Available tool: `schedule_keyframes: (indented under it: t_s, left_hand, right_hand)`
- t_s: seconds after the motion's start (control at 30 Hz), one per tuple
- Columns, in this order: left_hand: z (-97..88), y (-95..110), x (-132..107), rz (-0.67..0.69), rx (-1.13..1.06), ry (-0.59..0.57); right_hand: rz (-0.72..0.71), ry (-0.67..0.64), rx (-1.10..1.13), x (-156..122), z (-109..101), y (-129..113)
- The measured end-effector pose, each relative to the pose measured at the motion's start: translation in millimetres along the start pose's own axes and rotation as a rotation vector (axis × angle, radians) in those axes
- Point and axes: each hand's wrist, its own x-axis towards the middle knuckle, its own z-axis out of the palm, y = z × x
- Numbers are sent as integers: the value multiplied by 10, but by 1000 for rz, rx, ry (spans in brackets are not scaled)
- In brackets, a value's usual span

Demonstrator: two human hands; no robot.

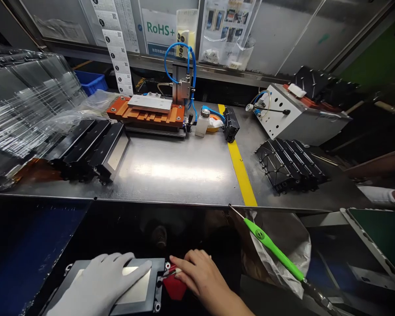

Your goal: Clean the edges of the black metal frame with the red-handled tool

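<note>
Left hand (102, 283), in a white glove: flat, fingers spread and laid open on the pale face of a grey framed panel (136, 292), pressing rather than clasping; grip wide open, nothing enclosed. Right hand (199, 274), bare: fingertips pinched nearly shut at the panel's right edge, on a thin pale strip or tool tip just above a red piece (174, 287); exactly what sits between the fingers too small to tell. Red piece touching the panel's right edge, partly under the right hand.

Panel low in view, nearer the person than the front edge of the steel bench (177, 171), over a dark surface. Right of the panel: a green-handled tool (273, 248), slanting, resting across a crumpled silver bag (286, 250), well apart from both hands.

Beyond the panel, on the bench: a row of black framed units (88, 149) at far left, leaning one on another; behind them an orange fixture (148, 114) with a metal plate on top and blue hoses (181, 57) looping above. Right of the fixture a small white bottle (202, 123) and a small black part (231, 125). A yellow stripe (240, 171) running across the bench, further right than the panel. Past the stripe a stack of black ribbed frames (289, 164) and a grey metal box (299, 116). Far left, above the black units, clear plastic sheeting (23, 101).
</note>
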Motion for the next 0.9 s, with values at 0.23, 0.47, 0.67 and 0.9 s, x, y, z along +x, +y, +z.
schedule_keyframes:
  t_s: [0.23, 0.47, 0.67, 0.9]
  left_hand:
    - [227, 134, 73, -88, 105, 148]
    - [248, 146, 55, -76, 114, 250]
    - [349, 96, 66, -48, 128, 367]
    - [395, 85, 87, -47, 92, 423]
  right_hand:
    - [635, -370, 682, -17, -63, -395]
    - [613, -363, 742, 19, 21, -351]
    - [596, -367, 729, -3, -5, -343]
    - [563, -349, 687, 42, -50, -341]
